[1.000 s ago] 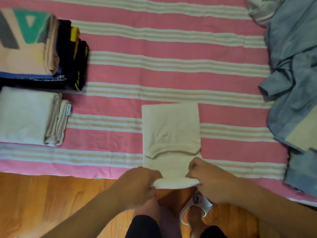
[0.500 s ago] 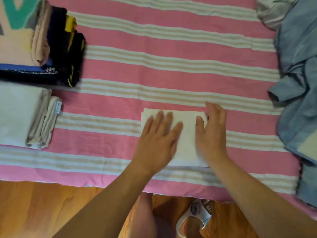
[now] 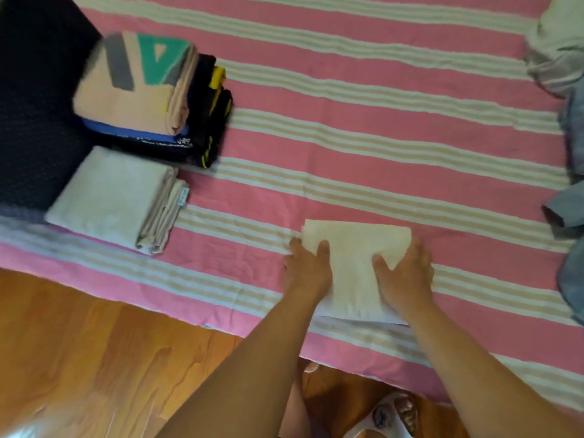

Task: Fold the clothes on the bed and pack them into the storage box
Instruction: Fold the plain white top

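I have the folded cream garment [image 3: 354,257] lying flat near the front edge of the bed [image 3: 347,121], on its pink cover with pale stripes. My left hand [image 3: 305,268] grips the garment's left edge: the thumb lies on top of the cloth and the fingers curl round the side, their tips hidden beneath it. My right hand [image 3: 406,273] takes the right edge the same way, thumb on top and fingers wrapped over the side. The garment sits between both hands, its far corners free and its near edge just short of the cover's hem. To my left, well apart from it, a folded white stack [image 3: 113,197] rests on the bed, and just behind that stands a taller pile of folded clothes [image 3: 148,96] topped by a peach piece with green and grey print. Beside both piles is a dark storage box [image 3: 34,121], blurred. At the right edge of the bed lies a heap of unfolded blue-grey clothes [image 3: 568,200]. Below the bed's edge is the wooden floor [image 3: 94,358].
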Action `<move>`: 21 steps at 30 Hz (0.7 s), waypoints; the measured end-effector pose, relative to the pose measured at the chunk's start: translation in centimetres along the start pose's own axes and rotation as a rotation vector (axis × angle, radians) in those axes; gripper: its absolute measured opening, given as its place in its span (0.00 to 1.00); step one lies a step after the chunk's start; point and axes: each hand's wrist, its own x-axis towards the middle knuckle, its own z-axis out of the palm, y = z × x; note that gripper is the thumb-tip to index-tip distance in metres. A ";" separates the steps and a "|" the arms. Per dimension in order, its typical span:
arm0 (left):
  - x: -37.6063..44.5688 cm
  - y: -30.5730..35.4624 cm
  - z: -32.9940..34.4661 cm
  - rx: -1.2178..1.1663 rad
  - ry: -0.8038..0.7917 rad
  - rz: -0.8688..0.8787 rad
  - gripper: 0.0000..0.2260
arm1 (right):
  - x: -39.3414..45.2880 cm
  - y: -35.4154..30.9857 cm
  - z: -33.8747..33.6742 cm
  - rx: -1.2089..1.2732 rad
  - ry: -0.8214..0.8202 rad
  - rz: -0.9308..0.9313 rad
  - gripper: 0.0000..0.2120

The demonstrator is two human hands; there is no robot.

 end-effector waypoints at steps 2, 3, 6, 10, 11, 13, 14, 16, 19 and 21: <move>-1.2 0.7 -1.7 -0.001 -0.119 -0.014 0.30 | -0.5 0.1 -1.4 0.279 -0.140 0.207 0.47; -2.0 0.6 -2.6 -0.001 -0.148 0.005 0.28 | -0.9 0.1 -2.7 0.478 -0.295 0.275 0.44; -6.5 -2.4 -6.0 -0.014 -0.123 0.066 0.23 | -4.6 -1.1 -5.0 0.848 -0.690 0.477 0.31; -11.5 -8.6 -13.1 -0.040 -0.014 0.042 0.21 | -13.3 -5.9 -2.9 0.766 -0.885 0.436 0.19; -11.2 -9.4 -15.4 -0.015 0.044 0.053 0.20 | -14.6 -7.5 -1.4 0.722 -0.880 0.395 0.17; -9.5 -9.4 -21.6 0.070 0.184 0.106 0.17 | -16.0 -12.1 2.5 0.634 -0.808 0.249 0.14; -8.2 -8.8 -25.2 0.132 0.263 0.140 0.17 | -16.4 -14.9 5.0 0.625 -0.767 0.197 0.12; -5.7 -6.0 -31.5 0.256 0.437 0.241 0.17 | -16.5 -20.5 9.2 0.706 -0.696 0.116 0.09; -0.2 -2.4 -39.5 0.416 0.650 0.422 0.20 | -15.5 -28.7 16.0 0.777 -0.540 -0.027 0.11; 3.6 -1.5 -42.3 0.592 0.734 0.482 0.28 | -14.0 -32.2 19.9 0.811 -0.448 -0.071 0.11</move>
